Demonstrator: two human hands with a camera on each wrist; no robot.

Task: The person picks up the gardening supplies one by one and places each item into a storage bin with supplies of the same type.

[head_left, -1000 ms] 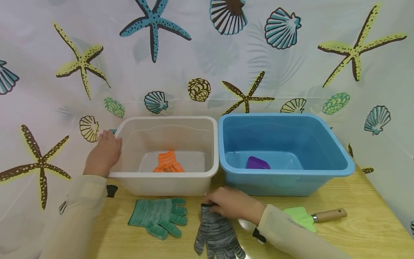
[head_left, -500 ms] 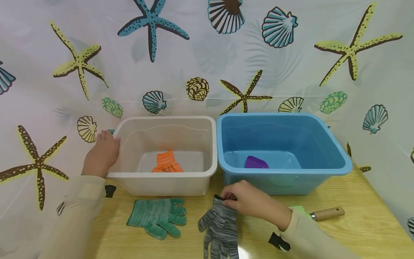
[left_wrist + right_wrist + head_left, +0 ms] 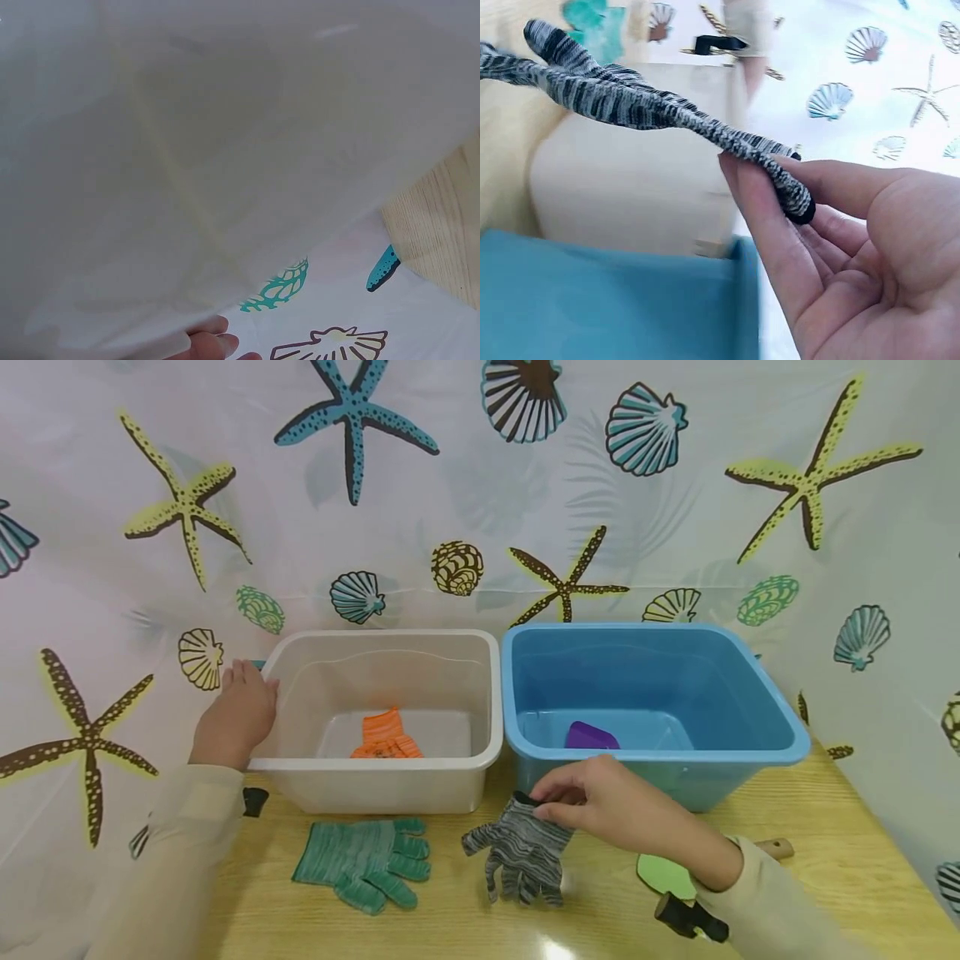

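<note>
A knitted grey-and-black work glove [image 3: 528, 843] hangs fingers-down by its dark cuff, which my right hand [image 3: 600, 797] pinches between thumb and fingers in front of the blue bin [image 3: 652, 756]. The right wrist view shows the glove [image 3: 630, 101] edge-on, with its cuff between my fingertips [image 3: 750, 176]. My left hand [image 3: 238, 710] rests against the left rim of the whitish bin [image 3: 375, 765]; only a few of its fingertips show in the left wrist view. Inside that bin lies an orange glove [image 3: 386, 735]. A green glove [image 3: 367, 860] lies flat on the table before it.
A purple object [image 3: 590, 737] lies in the blue bin. Right of my hand, a light-green trowel blade [image 3: 663, 875] and its wooden handle [image 3: 776, 847] are partly hidden by my forearm. Behind the bins hangs a white sheet [image 3: 420, 510] with sea prints.
The grey-and-black glove, at first lying on the table, has been raised by its cuff and carried to the right toward the blue bin. My left hand has stayed at the whitish bin's rim.
</note>
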